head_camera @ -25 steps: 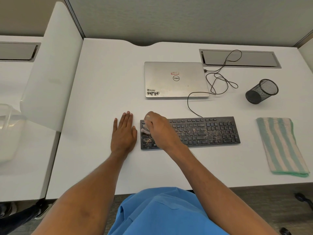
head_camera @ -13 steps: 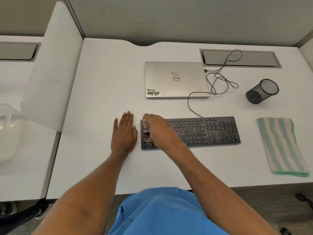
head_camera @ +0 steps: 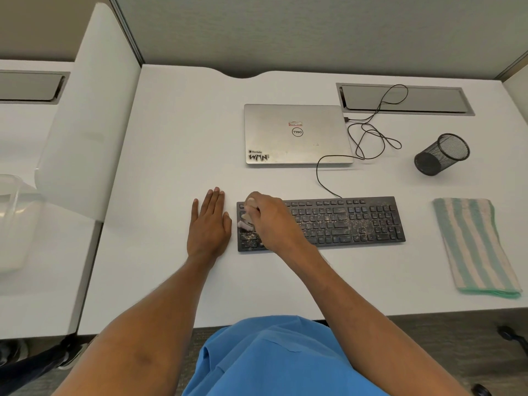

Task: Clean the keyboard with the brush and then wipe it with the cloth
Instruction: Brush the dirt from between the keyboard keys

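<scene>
Fingers [head_camera: 252, 202] around brush [head_camera: 244, 223] on keyboard [head_camera: 357, 221]

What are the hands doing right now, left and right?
Left hand: open, flat on the desk beside the keyboard.
Right hand: gripping the brush on the keyboard's left end.

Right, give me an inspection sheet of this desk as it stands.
Surface: white desk; no debris seen off the keyboard.
Job's things: keyboard speckled with debris; brush on its left end; striped cloth folded, lying apart to the keyboard's right.
Clutter: shut laptop; mesh cup.
Hands: left hand flat on the desk beside the keyboard; right hand grips the brush.
Cables: black cable runs from the keyboard and loops beside the laptop.
Surroundings: partition at left; hatch set in the desk.
</scene>
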